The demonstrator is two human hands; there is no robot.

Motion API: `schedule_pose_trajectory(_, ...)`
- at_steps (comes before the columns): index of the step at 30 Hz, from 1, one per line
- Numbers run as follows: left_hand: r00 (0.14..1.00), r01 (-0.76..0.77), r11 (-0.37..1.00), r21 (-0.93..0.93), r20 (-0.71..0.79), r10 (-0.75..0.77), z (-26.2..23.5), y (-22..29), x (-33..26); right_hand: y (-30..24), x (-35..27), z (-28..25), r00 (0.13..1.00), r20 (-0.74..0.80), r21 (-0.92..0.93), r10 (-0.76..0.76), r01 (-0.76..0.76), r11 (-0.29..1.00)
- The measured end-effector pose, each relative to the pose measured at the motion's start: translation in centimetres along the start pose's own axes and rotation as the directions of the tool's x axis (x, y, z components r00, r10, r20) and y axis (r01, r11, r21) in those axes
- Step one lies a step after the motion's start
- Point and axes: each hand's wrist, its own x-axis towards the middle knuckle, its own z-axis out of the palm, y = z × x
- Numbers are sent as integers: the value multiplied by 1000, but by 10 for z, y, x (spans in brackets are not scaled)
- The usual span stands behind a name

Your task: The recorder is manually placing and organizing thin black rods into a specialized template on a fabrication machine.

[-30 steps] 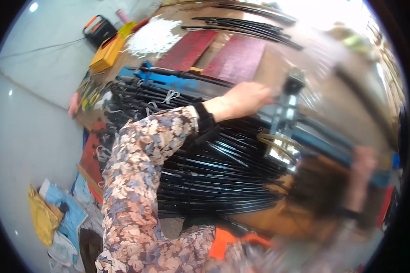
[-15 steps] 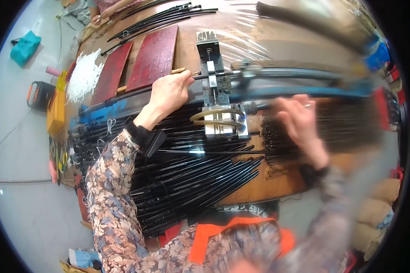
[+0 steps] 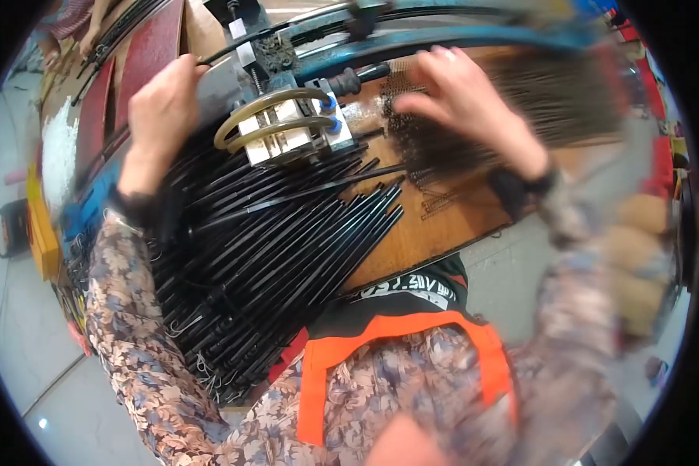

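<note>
My left hand (image 3: 163, 109) is closed around a thin black rod (image 3: 231, 50) at the upper left. The rod runs on to the right across a small clamping machine (image 3: 276, 58). Metal blocks (image 3: 276, 136) with brownish hoses (image 3: 283, 97) form the machine's near end, and a black cylindrical part (image 3: 349, 81) points right from it. My right hand (image 3: 474, 97), slightly blurred, has its thumb apart from the fingers and shows nothing in its grasp. It hovers over the left ends of a pile of long thin dark springs (image 3: 551, 97).
Many black rods (image 3: 287, 248) lie fanned across the near table. Red boards (image 3: 151, 58) and a heap of white strips (image 3: 60, 155) are at the left. A blue bar (image 3: 443, 39) spans the far side. Another person's arm (image 3: 93, 31) shows at the far left.
The view has shifted, so the machine and table appear higher and further left. My right hand has moved over the springs with its thumb spread. My left hand still grips the rod.
</note>
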Motion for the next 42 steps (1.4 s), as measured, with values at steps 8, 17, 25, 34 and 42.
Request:
schedule_pose_trajectory(8, 991, 97, 885, 456, 39, -129, -43, -14, -40, -43, -142, 14, 946, 318, -158, -56, 111, 981)
schedule_pose_trajectory(17, 826, 520, 850, -86, 304, -474, -85, 244, -114, -34, -114, 11, 959, 279, 125, 52, -90, 988)
schedule_pose_trajectory(25, 839, 519, 840, -159, 280, -466, -64, 257, -102, -30, -106, 7, 832, 554, 495, -10, -320, 808)
schedule_pose_trajectory(34, 830, 438, 894, -93, 425, -362, -63, 240, -104, -28, -108, -4, 591, 787, 574, 174, -806, 142)
schedule_pose_trajectory(42, 857, 267, 963, -37, 465, -220, -73, 237, -104, -32, -116, 24, 844, 488, 238, 220, -372, 897)
